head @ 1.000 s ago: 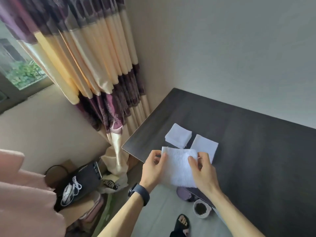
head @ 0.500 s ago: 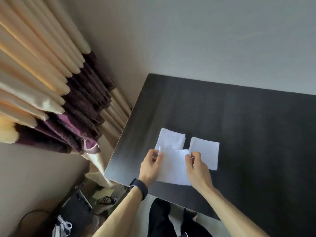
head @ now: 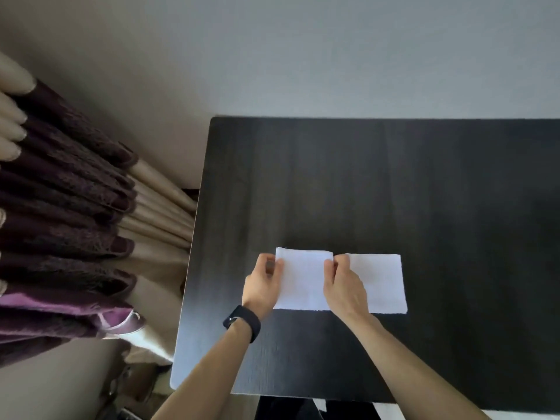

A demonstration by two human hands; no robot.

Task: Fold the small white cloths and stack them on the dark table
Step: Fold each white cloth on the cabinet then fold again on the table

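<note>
Over the dark wood-grain table [head: 394, 183] now, and both hands are busy with one small white fabric cloth [head: 303, 283]. The left hand [head: 262, 286], with a black watch [head: 242, 322] on its wrist, pinches the far left corner between thumb and curled fingers. The right hand [head: 344, 287] pinches the far right corner the same way. The cloth lies spread on the near left part of the table, its near edge straight. Whether anything sits beneath it, I cannot tell.

Just beside it on the right, edges almost touching, a second small white cloth [head: 383, 283] lies flat, with the right hand covering part of its left side.

How will this one handle? It looks light, soft and limp, so it should sag wherever it isn't held. Nothing here is fragile, and a firm pinch won't hurt it. The corners are the place to grip, two on the same edge as here, so that edge stays taut and can travel square to the opposite one. The likeliest slips are a crooked fold or brushing the neighbouring cloth out of place.

At the left, a purple and cream pleated curtain [head: 75, 231] hangs by the wall.
</note>
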